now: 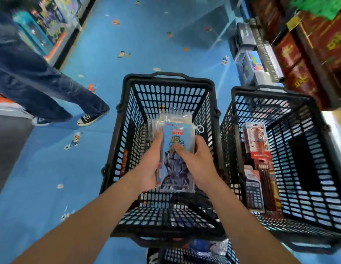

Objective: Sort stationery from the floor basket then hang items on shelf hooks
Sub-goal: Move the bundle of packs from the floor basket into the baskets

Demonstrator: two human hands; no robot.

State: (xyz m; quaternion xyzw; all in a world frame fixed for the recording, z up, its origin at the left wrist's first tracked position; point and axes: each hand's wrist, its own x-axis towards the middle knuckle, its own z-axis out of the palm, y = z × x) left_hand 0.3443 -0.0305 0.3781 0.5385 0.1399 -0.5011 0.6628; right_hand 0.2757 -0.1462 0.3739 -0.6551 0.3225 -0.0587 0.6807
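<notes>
**Ruler packets held lengthwise over the middle basket**

The stack of ruler packets [180, 168] is held above the middle basket [127, 103], its long axis running near to far. Both grips are clamped on it. The left hand [152, 164] cups the left edge and the right hand [200, 159] pinches the right edge, thumb on top. The shelves [306, 54] stand far right, beyond the second basket [318, 115], so the right hand is probably the nearer carrier.

Black lattice basket [126, 119], blue confetti-speckled floor [51, 168], blue packet [177, 149].
</notes>
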